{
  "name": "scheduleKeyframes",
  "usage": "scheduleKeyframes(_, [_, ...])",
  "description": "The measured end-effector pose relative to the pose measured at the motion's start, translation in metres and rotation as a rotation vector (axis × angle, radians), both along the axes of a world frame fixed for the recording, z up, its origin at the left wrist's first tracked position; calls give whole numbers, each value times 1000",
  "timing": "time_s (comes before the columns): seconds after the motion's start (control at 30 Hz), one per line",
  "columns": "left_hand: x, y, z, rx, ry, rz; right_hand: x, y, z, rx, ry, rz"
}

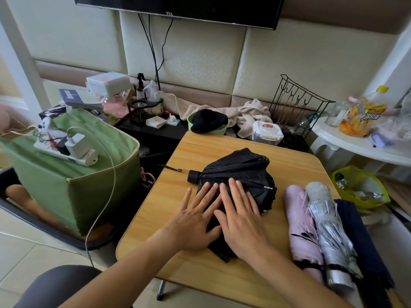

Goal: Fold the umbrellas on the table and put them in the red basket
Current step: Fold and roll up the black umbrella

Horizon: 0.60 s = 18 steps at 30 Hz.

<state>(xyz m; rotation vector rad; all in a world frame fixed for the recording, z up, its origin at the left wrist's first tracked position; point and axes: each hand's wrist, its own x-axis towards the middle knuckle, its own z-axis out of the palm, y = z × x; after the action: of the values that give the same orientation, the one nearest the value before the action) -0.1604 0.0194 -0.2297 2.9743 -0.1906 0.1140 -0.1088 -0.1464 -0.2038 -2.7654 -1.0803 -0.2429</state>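
A black umbrella (242,174) was laid on the wooden table (293,161), collapsed but with its canopy still loose and spread. Its long axis ran roughly left to right across the tabletop, the handle end with its wrist strap pointed to the left edge and the tip to the right. It was pressed flat by both hands: the left hand (198,218) and the right hand (240,216) were laid side by side on the near part of the canopy, fingers straight and spread, nothing gripped. At the table's right edge a pink umbrella (300,223), a silver umbrella (329,227) and a dark blue umbrella (360,241) were bundled together, lengthwise toward the viewer. A green fabric bin (73,185) stood on the floor to the left, a power strip (66,152) resting on it. A television (178,7) was mounted on the padded wall behind.
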Motion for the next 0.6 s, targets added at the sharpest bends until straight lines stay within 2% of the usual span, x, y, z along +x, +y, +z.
scheduleKeyframes(0.1, [0,5,3,-39,67,20,5,-7,-20,-24,102,-22])
scheduleKeyframes(0.3, [4,24,24,-4,374,-29,4,-12,-20,-124,192,-86])
scheduleKeyframes(0.5, [8,21,30,16,460,-32,1,-6,-9,-216,225,-103])
scheduleKeyframes(0.6, [9,22,30,23,478,-36,4,2,24,-271,246,-126])
